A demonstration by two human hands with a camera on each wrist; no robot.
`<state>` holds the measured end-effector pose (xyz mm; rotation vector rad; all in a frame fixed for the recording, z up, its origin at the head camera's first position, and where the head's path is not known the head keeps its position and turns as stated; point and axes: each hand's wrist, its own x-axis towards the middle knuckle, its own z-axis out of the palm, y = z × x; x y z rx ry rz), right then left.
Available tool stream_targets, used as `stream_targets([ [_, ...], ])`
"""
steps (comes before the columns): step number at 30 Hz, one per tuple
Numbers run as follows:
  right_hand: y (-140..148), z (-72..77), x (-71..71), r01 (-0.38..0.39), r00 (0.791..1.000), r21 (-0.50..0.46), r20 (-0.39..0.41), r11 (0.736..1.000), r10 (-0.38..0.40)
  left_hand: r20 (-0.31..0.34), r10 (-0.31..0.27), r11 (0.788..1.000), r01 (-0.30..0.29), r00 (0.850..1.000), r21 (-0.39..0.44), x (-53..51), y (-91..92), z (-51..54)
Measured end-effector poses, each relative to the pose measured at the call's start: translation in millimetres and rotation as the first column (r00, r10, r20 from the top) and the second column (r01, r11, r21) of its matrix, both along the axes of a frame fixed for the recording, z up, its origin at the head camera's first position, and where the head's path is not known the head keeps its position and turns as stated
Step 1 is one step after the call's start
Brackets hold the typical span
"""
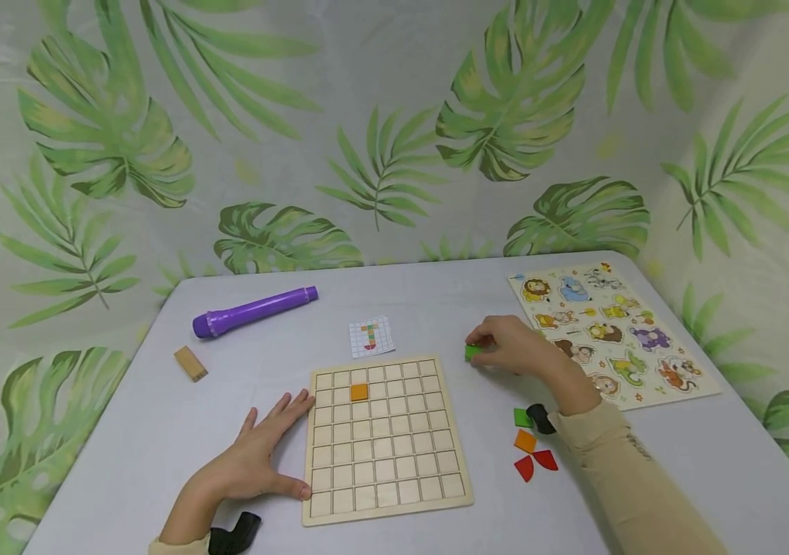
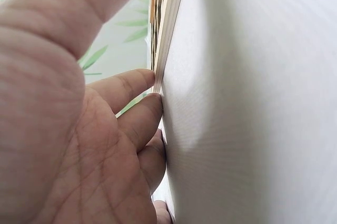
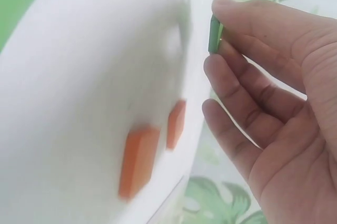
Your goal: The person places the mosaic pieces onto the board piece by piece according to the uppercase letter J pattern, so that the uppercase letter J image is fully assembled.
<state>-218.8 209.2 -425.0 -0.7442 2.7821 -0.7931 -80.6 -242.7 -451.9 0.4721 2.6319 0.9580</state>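
Note:
A wooden grid board (image 1: pixel 387 443) lies on the table with one orange square tile (image 1: pixel 359 392) in a cell near its upper left. My left hand (image 1: pixel 248 462) is spread along the board's left side. Its thumb and fingertips touch the edge; in the left wrist view the fingers (image 2: pixel 139 121) meet the board's side (image 2: pixel 171 18). Right of the board, my right hand (image 1: pixel 515 347) pinches a green square tile (image 1: pixel 472 352) between thumb and fingers. The right wrist view shows this green tile (image 3: pixel 214 35) edge-on, above the white tabletop, with two orange pieces (image 3: pixel 138 163) lying near.
A small pattern card (image 1: pixel 371 337) lies behind the board. Loose green (image 1: pixel 522 418), orange (image 1: pixel 525 441) and red pieces (image 1: pixel 524 468) sit near the right wrist. An animal puzzle board (image 1: pixel 616 331) is at right; a purple microphone-shaped object (image 1: pixel 255 311) and wooden block (image 1: pixel 190 364) are at left.

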Motion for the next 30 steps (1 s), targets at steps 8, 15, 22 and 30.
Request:
stream_targets([
  [8,-33,7.2,-0.5,-0.083,0.997,-0.011,-0.006,0.996,0.083,-0.006,-0.007,1.0,0.007,1.0,0.004,-0.1,-0.7,1.0],
  [15,-61,9.6,-2.2,-0.135,0.991,-0.011,0.004,0.991,0.135,-0.01,-0.008,1.0,0.008,1.0,0.007,0.6,0.6,3.9],
  [22,-85,7.6,-1.0,-0.163,0.985,-0.031,0.042,0.986,0.165,-0.018,-0.013,1.0,0.013,1.0,0.012,0.8,-0.3,3.2],
  [30,-110,0.5,3.8,-0.201,0.975,-0.066,0.08,0.977,0.206,-0.015,-0.016,1.0,0.017,1.0,0.019,1.7,-0.4,4.1],
])
